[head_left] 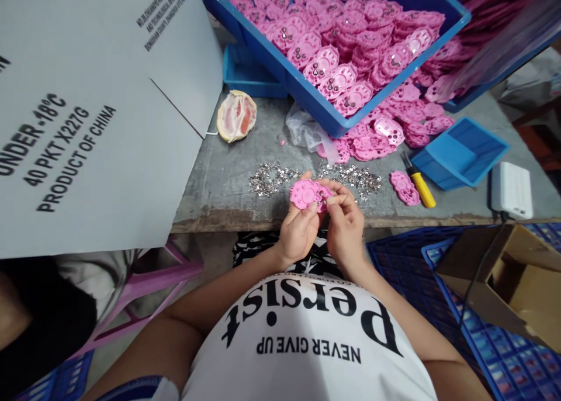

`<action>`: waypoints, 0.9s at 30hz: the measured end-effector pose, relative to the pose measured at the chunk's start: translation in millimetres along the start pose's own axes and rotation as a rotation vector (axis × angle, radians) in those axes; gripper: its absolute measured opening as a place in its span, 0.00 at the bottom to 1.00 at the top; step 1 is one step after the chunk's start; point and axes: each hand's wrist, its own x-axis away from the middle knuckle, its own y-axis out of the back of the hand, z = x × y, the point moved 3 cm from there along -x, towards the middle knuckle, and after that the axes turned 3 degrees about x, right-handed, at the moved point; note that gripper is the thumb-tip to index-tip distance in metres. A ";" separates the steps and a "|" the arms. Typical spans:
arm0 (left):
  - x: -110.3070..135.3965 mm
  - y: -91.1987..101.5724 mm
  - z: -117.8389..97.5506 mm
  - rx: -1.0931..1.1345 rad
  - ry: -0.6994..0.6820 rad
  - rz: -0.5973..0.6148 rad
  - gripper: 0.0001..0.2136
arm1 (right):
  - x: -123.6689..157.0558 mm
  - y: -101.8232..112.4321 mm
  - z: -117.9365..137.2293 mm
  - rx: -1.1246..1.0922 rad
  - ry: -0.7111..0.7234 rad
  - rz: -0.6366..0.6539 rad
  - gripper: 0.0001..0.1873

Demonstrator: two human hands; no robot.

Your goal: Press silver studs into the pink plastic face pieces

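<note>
head cam | faces forward and down | close above left hand [298, 230] and right hand [346, 228] | workbench [236, 173] beyond

Bright pink on the moulded piece [309, 193], flecked with silver. Same pink on the parts [350, 33] in the deep blue bin [284, 73]. Silver glitter [269, 180] over the grey table [245, 161]. Yellow on the tool handle [424, 190]. Black lettering on the white shirt [307, 325]. Black-and-white, perhaps zebra-striped, on the cloth [249, 250].

Pink scalloped plastic piece [307, 194], held above table edge
</note>
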 end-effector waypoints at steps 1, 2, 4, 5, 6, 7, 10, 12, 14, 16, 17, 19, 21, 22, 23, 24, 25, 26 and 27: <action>-0.1 0.2 0.3 0.003 -0.005 0.002 0.28 | 0.0 0.0 0.1 0.001 0.000 0.004 0.10; -0.1 0.4 0.7 0.007 -0.010 0.004 0.28 | 0.0 0.0 0.2 -0.003 -0.002 0.009 0.10; -0.1 0.8 1.6 0.016 -0.019 0.012 0.29 | 0.2 -0.1 -0.3 -0.021 -0.008 0.013 0.10; 0.0 1.1 2.2 0.017 -0.019 0.014 0.29 | 0.3 -0.2 -0.8 -0.033 -0.012 0.012 0.10; 0.1 1.5 2.7 0.014 -0.017 0.012 0.29 | 0.4 -0.3 -1.3 -0.041 -0.014 0.010 0.10; 0.2 1.9 3.2 0.006 -0.013 0.008 0.29 | 0.6 -0.4 -1.8 -0.043 -0.014 0.009 0.10; -0.2 3.1 4.3 -0.020 0.004 -0.012 0.29 | 0.9 -1.0 -3.3 -0.016 -0.007 0.010 0.10; -1.0 3.4 4.4 -0.021 0.005 -0.019 0.28 | 0.8 -1.3 -4.1 0.007 -0.002 0.014 0.11; -2.0 3.7 4.5 -0.018 0.002 -0.025 0.28 | 0.4 -1.5 -4.9 0.026 0.000 0.014 0.11; -2.8 3.8 5.0 -0.013 0.001 -0.027 0.29 | -0.2 -1.6 -5.6 0.032 -0.001 0.015 0.12; -3.1 3.8 5.3 -0.005 0.000 -0.025 0.29 | -0.6 -1.6 -6.0 0.025 -0.001 0.016 0.12; -3.5 3.6 6.0 0.028 -0.009 -0.009 0.30 | -1.3 -1.6 -6.8 -0.010 -0.002 0.018 0.12; -3.9 3.4 6.7 0.072 -0.021 0.014 0.30 | -2.0 -1.5 -7.9 -0.052 -0.005 0.015 0.11; -4.2 3.4 7.1 0.089 -0.025 0.024 0.31 | -2.3 -1.4 -8.6 -0.067 -0.008 0.014 0.11; -4.5 3.5 7.4 0.100 -0.026 0.030 0.31 | -2.6 -1.4 -9.3 -0.077 -0.010 0.012 0.11; -4.8 3.6 7.7 0.105 -0.025 0.033 0.31 | -2.9 -1.4 -10.1 -0.082 -0.012 0.011 0.11; -5.2 3.9 7.9 0.105 -0.021 0.029 0.32 | -3.1 -1.5 -10.8 -0.083 -0.010 0.007 0.11; -5.5 4.3 8.0 0.100 -0.015 0.020 0.32 | -3.4 -1.7 -11.3 -0.079 -0.006 0.004 0.11; -5.8 4.7 8.1 0.092 -0.007 0.009 0.32 | -3.6 -1.9 -11.7 -0.072 0.000 -0.001 0.10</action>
